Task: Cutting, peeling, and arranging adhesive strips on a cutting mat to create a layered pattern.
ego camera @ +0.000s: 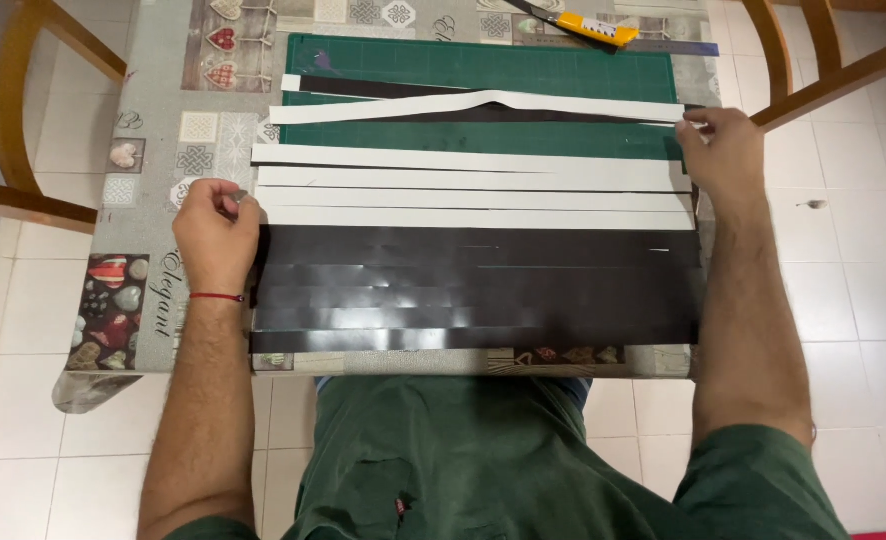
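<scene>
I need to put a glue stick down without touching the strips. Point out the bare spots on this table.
Bare tablecloth runs left of the green cutting mat, above the left hand. A narrower band lies behind the mat, beside the yellow knife. The middle is crowded: white strips and black strips span between both hands, the right hand at their far end.

No packages, labels, signs or screens in view, only a patterned cloth with printed script on the bench, left of the mat

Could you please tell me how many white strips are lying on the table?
6: a short one top left, a bowed one below, then four stacked in the middle.
</scene>
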